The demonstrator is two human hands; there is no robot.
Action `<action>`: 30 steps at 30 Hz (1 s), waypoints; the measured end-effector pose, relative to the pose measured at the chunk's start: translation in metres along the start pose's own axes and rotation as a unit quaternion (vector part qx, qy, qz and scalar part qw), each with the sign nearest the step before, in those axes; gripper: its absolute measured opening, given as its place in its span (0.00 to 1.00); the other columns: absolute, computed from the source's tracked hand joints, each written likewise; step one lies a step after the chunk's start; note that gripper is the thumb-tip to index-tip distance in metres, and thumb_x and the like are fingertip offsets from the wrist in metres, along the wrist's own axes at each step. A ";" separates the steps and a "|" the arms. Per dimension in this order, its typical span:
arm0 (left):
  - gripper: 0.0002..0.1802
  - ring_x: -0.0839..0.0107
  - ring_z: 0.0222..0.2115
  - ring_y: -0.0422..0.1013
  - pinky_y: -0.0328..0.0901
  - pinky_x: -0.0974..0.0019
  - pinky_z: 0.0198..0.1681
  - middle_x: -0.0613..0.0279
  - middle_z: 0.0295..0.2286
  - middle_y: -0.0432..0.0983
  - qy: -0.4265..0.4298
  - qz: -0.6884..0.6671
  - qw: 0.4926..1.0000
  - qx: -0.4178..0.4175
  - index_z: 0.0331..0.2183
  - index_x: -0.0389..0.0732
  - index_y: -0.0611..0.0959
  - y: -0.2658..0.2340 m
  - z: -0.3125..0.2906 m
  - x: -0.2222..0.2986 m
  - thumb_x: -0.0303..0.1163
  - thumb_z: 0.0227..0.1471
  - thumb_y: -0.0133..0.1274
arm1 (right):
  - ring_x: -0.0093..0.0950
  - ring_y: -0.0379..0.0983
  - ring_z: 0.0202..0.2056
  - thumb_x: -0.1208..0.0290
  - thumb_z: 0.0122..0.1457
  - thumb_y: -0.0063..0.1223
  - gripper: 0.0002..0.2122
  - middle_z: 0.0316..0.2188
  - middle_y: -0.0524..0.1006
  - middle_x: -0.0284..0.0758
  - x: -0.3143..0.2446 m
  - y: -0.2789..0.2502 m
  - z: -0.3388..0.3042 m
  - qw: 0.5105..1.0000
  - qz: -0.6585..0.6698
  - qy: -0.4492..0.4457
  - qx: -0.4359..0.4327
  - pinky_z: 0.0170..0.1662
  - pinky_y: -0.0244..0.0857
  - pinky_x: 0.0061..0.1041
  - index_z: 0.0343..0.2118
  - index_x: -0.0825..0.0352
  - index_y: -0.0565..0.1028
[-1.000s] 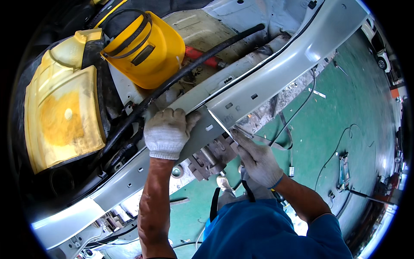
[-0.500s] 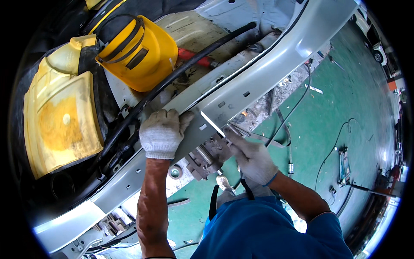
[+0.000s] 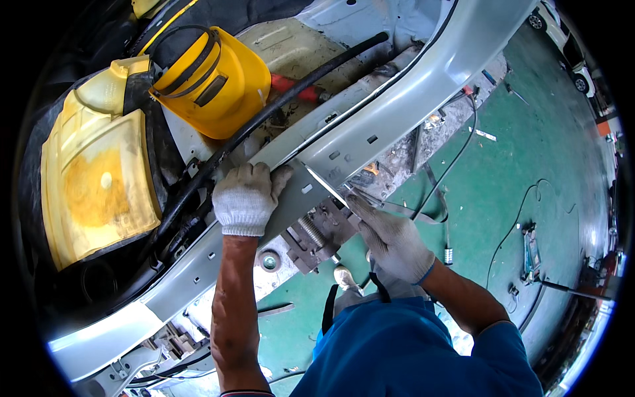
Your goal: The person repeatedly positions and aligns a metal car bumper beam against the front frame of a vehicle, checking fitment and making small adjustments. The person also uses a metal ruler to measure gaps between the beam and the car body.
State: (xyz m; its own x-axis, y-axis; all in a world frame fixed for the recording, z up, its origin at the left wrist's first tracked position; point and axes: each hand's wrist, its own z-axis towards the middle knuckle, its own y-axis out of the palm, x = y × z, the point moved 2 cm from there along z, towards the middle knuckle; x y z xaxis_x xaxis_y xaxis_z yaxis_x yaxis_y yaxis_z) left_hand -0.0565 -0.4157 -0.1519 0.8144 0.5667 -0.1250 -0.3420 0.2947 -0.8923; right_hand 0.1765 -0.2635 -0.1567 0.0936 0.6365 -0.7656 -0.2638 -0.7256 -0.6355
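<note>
A long grey car-body sill panel point(image 3: 370, 142) runs diagonally above the green floor point(image 3: 529, 172). The left hand point(image 3: 243, 197) grips its edge, fingers curled shut; the right hand point(image 3: 391, 239) pinches a thin metal blade point(image 3: 326, 187) against it. This looks like scraping or prying, which needs steady pressure.

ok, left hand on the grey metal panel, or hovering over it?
Touching. The head view shows the gloved left hand with its fingers curled over the upper edge of the grey metal panel, palm flat on it, no gap visible.
</note>
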 end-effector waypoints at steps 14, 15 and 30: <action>0.25 0.61 0.24 0.77 0.71 0.56 0.27 0.59 0.21 0.75 -0.001 0.003 1.000 -0.002 0.25 0.44 0.82 0.001 -0.001 0.000 0.58 0.56 0.59 | 0.38 0.78 0.23 0.68 0.68 0.52 0.27 0.26 0.78 0.40 0.017 0.016 0.010 0.993 -0.099 -0.041 0.042 0.24 0.72 0.39 0.69 0.57 0.64; 0.25 0.61 0.24 0.78 0.71 0.56 0.27 0.59 0.21 0.75 -0.002 0.002 1.000 -0.006 0.25 0.44 0.82 0.000 -0.001 0.000 0.58 0.56 0.59 | 0.38 0.78 0.22 0.67 0.68 0.52 0.27 0.26 0.78 0.40 0.017 0.016 0.010 0.993 -0.101 -0.044 0.046 0.23 0.72 0.38 0.69 0.57 0.64; 0.26 0.61 0.26 0.78 0.72 0.57 0.29 0.59 0.23 0.77 -0.009 0.005 1.000 -0.024 0.25 0.44 0.82 0.000 -0.001 0.000 0.58 0.57 0.58 | 0.34 0.75 0.17 0.64 0.68 0.52 0.28 0.19 0.76 0.36 0.013 0.016 0.010 0.986 -0.158 -0.035 0.041 0.17 0.68 0.36 0.71 0.51 0.62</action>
State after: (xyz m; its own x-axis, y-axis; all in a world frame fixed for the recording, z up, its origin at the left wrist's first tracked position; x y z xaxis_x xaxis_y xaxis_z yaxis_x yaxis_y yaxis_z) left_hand -0.0559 -0.4165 -0.1524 0.8021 0.5836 -0.1267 -0.3266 0.2511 -0.9112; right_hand 0.1640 -0.2646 -0.1761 0.1185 0.8459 -0.5200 -0.3083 -0.4665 -0.8291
